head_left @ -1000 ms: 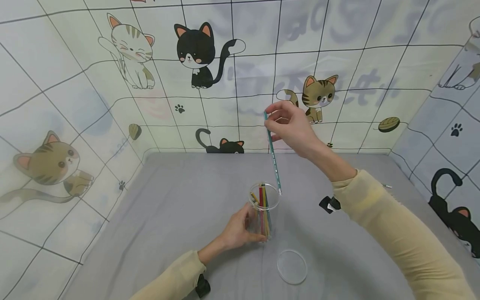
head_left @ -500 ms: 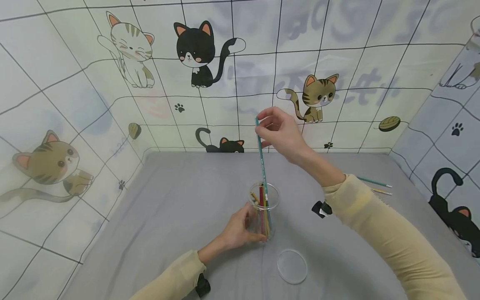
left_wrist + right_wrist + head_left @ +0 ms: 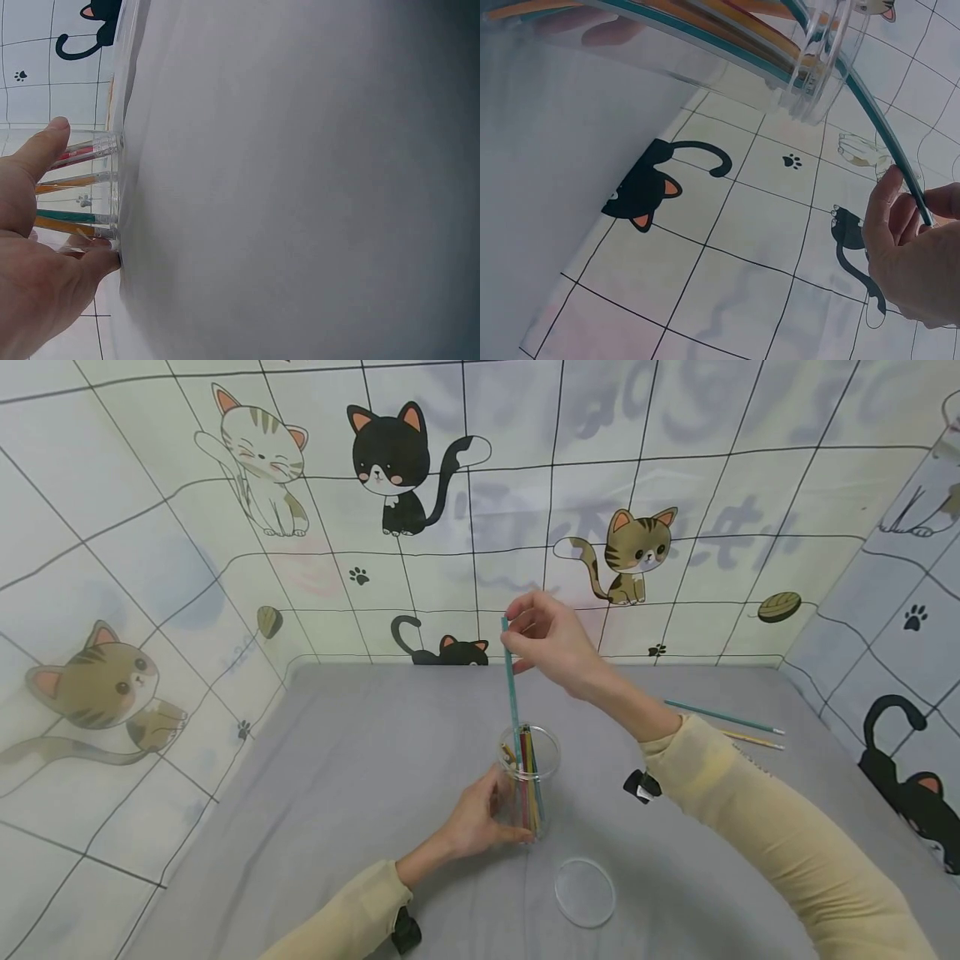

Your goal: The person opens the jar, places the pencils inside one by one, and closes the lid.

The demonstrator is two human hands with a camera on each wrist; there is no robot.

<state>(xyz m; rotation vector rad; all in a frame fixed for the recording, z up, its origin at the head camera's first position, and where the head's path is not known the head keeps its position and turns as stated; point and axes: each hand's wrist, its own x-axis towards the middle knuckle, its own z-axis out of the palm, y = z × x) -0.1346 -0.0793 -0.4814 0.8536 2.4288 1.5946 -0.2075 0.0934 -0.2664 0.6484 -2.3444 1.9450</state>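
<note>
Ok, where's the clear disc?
In the head view, the clear disc lies on the gray cloth, low, right of centre, nearer the camera than the jar.

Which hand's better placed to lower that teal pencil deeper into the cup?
Probably the right hand: it pinches the pencil near its upper end, with the lower end inside the cup. The left hand grips the cup low down.

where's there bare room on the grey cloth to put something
Widest: the grey cloth left of the jar and left hand, back to the patterned wall. Smaller: between the lid and right sleeve. Crowded: at the jar, with the right hand above it, and behind that sleeve, where two pencils lie.
</note>
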